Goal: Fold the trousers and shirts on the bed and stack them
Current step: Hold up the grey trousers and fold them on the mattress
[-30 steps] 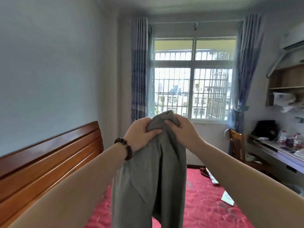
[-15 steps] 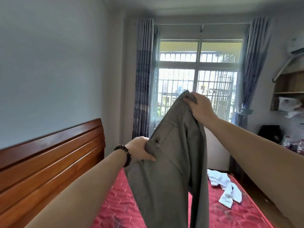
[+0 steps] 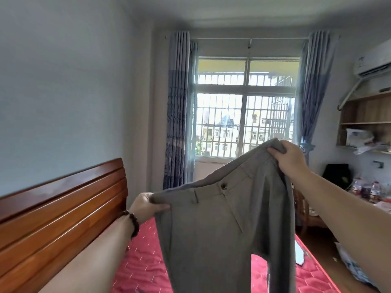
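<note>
Grey trousers (image 3: 215,235) hang in the air in front of me, waistband up, button facing me, both legs dangling over the red bed (image 3: 143,269). My left hand (image 3: 146,206) pinches the left end of the waistband, low and near the headboard. My right hand (image 3: 288,157) grips the right end of the waistband, raised higher, in front of the window. The waistband is stretched slanting between the two hands. A pale garment (image 3: 299,253) lies on the bed's right side, mostly hidden behind the trousers.
A wooden headboard (image 3: 59,210) runs along the left. A barred window (image 3: 243,123) with blue curtains fills the far wall. At right stand a wooden chair (image 3: 304,210), a cluttered desk with bottles (image 3: 366,190) and wall shelves (image 3: 366,119).
My hands have moved apart along the waistband: left hand down and left, right hand to the right. The bunched trousers have spread open, showing the button and both legs.
</note>
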### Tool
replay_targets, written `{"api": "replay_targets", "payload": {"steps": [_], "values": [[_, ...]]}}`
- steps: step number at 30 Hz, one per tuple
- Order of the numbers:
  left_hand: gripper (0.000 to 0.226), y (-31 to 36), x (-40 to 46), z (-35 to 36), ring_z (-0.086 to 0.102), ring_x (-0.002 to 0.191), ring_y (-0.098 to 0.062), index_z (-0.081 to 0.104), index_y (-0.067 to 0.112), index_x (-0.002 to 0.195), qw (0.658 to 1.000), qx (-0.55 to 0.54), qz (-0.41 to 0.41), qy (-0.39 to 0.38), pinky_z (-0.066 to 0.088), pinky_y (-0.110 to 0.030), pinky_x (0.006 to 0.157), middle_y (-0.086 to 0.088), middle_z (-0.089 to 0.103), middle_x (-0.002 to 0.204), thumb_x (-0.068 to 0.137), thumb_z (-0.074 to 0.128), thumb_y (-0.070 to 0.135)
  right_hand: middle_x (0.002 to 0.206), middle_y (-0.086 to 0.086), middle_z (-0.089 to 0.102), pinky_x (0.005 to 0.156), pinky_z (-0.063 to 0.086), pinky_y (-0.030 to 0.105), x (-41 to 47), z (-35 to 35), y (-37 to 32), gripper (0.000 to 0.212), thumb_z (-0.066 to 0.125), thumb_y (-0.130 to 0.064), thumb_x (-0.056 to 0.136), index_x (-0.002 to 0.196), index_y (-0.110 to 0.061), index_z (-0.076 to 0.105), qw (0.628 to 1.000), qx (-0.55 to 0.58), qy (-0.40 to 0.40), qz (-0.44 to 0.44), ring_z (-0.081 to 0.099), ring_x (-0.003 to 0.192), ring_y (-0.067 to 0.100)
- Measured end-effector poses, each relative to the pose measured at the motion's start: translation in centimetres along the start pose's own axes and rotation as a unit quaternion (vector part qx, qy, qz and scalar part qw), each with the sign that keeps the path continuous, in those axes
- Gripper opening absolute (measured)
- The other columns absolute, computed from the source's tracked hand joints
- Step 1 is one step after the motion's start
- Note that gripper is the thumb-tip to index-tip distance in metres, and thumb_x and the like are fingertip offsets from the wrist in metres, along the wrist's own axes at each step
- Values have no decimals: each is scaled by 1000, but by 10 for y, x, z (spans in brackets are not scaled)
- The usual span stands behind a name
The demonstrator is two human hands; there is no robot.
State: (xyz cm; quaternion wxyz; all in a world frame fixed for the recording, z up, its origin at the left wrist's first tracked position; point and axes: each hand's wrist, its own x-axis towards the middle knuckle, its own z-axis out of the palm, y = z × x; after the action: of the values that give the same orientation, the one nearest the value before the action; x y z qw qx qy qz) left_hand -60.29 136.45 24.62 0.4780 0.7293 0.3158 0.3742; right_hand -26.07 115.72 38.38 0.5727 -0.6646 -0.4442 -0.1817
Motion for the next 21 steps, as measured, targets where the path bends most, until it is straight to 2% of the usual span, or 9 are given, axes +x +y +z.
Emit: {"api": "replay_targets", "payload": {"steps": [2,4,6,8,11,14,17,19,21], "values": [[20,9,-1,-4,70,71,-17,71,0,97,993,-118,3,30,58,-26,62,-15,74,92,77,73,-5,69,-5,60,55,35,14,-1,-6,14,14,73,-19,82,74,-19,62,999,34,9,35,51,63,6],[17,16,-3,-3,69,74,-20,68,-1,101,983,-178,7,52,61,-32,69,-15,73,92,83,67,-3,73,4,62,61,41,24,0,-10,23,14,76,-17,80,81,-7,66,994,83,-6,67,54,66,14],[11,23,-2,-2,68,74,-20,67,1,99,972,-224,10,68,59,-31,71,-10,73,88,89,62,3,70,0,68,59,48,23,-1,-13,25,11,77,-14,79,85,-8,69,985,145,-29,91,61,63,12],[12,28,-1,-3,67,76,-19,64,2,100,949,-310,9,61,58,-29,71,-10,71,91,93,57,8,69,-6,72,53,52,19,-3,-16,24,7,74,-11,81,85,-14,70,965,226,-62,116,67,63,8],[20,36,4,-8,66,86,-24,63,3,108,913,-404,-28,47,56,-35,81,-14,68,99,96,53,15,81,2,75,57,56,27,-8,-19,24,12,69,-15,84,96,-13,70,912,342,-124,188,72,72,18],[25,41,8,-4,67,83,-21,64,-1,109,901,-415,-102,76,52,-33,84,-10,72,90,96,52,17,84,9,72,63,58,35,-14,-7,26,12,64,-16,89,99,-8,65,876,373,-115,285,70,74,24],[27,47,21,10,64,63,1,61,-8,112,882,-440,-106,136,50,-13,69,12,70,67,100,45,9,98,12,63,74,52,31,-21,23,23,12,58,-12,95,104,-4,57,862,361,-22,355,59,85,24],[26,56,24,32,67,76,-15,60,-7,109,886,-428,-108,142,56,-28,74,-7,71,88,101,42,8,86,5,58,70,49,24,-31,42,13,21,48,-11,99,116,-3,56,867,332,8,372,55,83,21],[22,68,26,58,64,84,-25,61,1,103,908,-388,-88,130,56,-35,78,-15,64,97,100,43,12,75,0,50,67,46,27,-44,59,-6,19,47,-16,99,109,-8,60,886,279,-7,370,52,76,20]]}}
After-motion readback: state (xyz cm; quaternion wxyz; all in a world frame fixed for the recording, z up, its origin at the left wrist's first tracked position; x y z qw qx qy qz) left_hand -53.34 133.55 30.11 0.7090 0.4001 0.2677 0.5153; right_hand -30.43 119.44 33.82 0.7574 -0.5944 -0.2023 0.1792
